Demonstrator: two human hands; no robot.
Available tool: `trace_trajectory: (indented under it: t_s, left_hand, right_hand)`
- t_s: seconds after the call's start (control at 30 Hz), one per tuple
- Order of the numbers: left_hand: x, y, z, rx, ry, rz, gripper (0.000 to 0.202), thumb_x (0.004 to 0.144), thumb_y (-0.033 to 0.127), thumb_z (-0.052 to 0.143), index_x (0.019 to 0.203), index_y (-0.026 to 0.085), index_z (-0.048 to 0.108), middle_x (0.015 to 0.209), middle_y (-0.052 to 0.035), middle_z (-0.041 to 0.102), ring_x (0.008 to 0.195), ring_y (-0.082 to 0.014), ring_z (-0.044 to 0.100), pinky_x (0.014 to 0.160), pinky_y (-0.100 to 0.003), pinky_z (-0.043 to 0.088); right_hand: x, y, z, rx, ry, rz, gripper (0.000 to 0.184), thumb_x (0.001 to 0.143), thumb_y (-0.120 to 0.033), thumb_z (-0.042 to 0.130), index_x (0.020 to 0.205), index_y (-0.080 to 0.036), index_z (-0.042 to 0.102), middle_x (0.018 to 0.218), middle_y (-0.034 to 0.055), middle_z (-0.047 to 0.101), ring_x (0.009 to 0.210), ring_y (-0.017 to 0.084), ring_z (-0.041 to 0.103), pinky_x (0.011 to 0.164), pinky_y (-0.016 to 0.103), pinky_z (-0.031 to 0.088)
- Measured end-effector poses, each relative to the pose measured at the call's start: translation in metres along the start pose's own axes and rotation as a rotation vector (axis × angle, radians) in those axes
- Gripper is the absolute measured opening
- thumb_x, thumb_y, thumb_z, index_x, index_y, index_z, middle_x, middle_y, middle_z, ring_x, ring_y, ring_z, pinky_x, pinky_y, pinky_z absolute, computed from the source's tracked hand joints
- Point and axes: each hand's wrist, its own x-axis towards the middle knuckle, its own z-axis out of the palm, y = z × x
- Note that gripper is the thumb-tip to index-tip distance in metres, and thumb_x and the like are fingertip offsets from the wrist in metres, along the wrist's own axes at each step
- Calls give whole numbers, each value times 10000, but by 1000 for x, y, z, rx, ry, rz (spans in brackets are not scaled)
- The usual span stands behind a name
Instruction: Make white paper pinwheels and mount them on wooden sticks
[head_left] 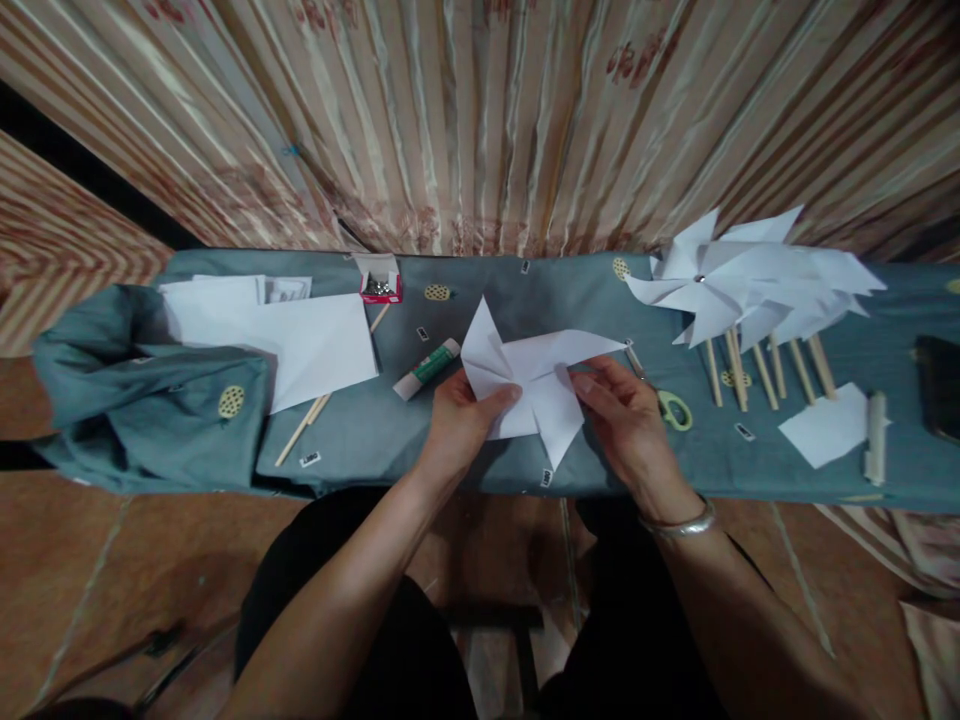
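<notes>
A white paper pinwheel with folded blades is held over the grey-blue cloth of the table. My left hand grips its left side, thumb pressed on the centre. My right hand pinches the right side of the paper. A silver bangle circles my right wrist. A glue stick lies just left of the pinwheel, and yellow-handled scissors lie right of my right hand.
Finished pinwheels on wooden sticks are piled at the right. White sheets and loose sticks lie left, a small box of pins at the back. A paper scrap, a roll and a dark object sit far right.
</notes>
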Motion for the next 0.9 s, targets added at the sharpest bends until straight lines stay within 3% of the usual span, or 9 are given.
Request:
trace_trajectory:
  t_s: [0.07, 0.17, 0.27, 0.4, 0.5, 0.6, 0.73, 0.9]
  left_hand:
    - [1, 0, -1, -10, -1, -1, 270, 566, 208, 805, 814, 132, 729, 818, -46, 751, 711, -168, 639, 690, -287, 509]
    - [3, 0, -2, -32, 9, 13, 269, 575, 205, 802, 821, 126, 728, 823, -52, 752, 728, -171, 648, 711, -290, 513]
    - [5, 0, -3, -46, 26, 17, 273, 567, 203, 807, 817, 129, 727, 823, -50, 754, 716, -165, 648, 706, -285, 511]
    - [6, 0, -3, -39, 17, -9, 275, 566, 195, 806, 823, 135, 726, 825, -41, 755, 705, -154, 648, 699, -275, 513]
    - [6, -2, -2, -24, 0, -20, 266, 580, 203, 800, 828, 143, 724, 831, -36, 754, 707, -153, 653, 696, -273, 517]
    - [5, -4, 0, 34, -21, -10, 276, 604, 215, 787, 862, 143, 721, 842, -43, 754, 717, -164, 659, 696, -285, 524]
    - [2, -5, 3, 187, -64, 33, 249, 628, 225, 775, 852, 139, 711, 827, -43, 751, 706, -169, 653, 670, -280, 526]
    - [2, -6, 8, 300, -126, 39, 232, 617, 236, 784, 812, 143, 701, 776, -22, 730, 659, -157, 631, 620, -257, 508]
  right_hand:
    - [-4, 1, 6, -88, -6, -25, 384, 653, -395, 825, 964, -243, 660, 812, -18, 727, 684, 146, 655, 621, 278, 513]
    - [-11, 0, 8, -335, 72, -200, 415, 721, -395, 788, 1072, -242, 625, 886, 3, 728, 756, 164, 668, 670, 310, 527]
    - [-14, -3, 2, -514, 126, -321, 274, 793, -380, 729, 1005, -225, 654, 893, 26, 723, 806, 178, 666, 718, 333, 529]
    - [-19, -10, -6, -607, 114, -376, 137, 838, -364, 681, 877, -233, 681, 859, 36, 716, 793, 201, 660, 743, 374, 529]
    - [-28, -19, -7, -818, 103, -595, 89, 851, -277, 675, 939, -269, 681, 991, 53, 718, 961, 246, 648, 891, 451, 497]
    - [-37, -26, -5, -982, 2, -760, 154, 880, -192, 625, 993, -279, 682, 1017, 60, 724, 964, 248, 650, 886, 449, 498]
    - [-38, -28, -6, -1118, -79, -773, 154, 910, -193, 579, 1014, -231, 685, 832, 44, 729, 741, 199, 653, 710, 352, 511]
    - [-31, -26, -12, -1137, -169, -638, 152, 920, -240, 552, 1004, -198, 672, 777, 30, 711, 680, 169, 642, 651, 298, 483]
